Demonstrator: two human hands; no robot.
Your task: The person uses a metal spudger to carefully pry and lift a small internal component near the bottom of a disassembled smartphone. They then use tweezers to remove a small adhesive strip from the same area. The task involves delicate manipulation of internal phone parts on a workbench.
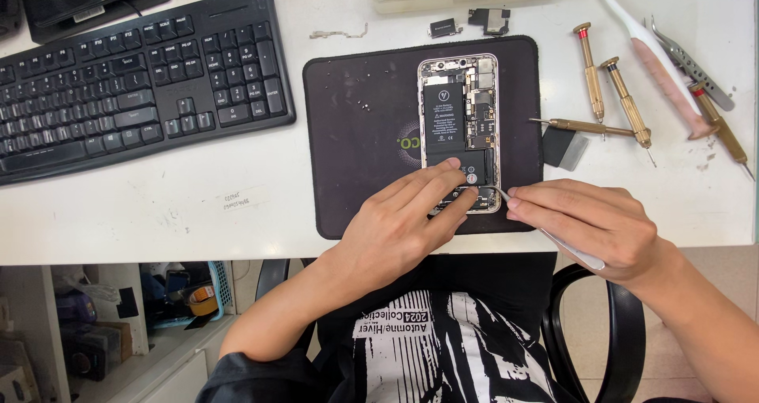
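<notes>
I'm pinning opened phone (460,126) with left hand (403,225), fingers flat, gripping nothing; right hand (589,221) pinching tweezers (545,231). Black mat (356,134) sitting on white surface (158,205), keyboard (134,79) alongside.

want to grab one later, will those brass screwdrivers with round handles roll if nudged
Probably yes: the brass screwdrivers have slim round shafts and lie flat on the smooth white table, so a sideways nudge would likely roll them. They look stiff and fairly light. Their fine tips seem sharp, and one lying crosswise may block its neighbour.
</notes>
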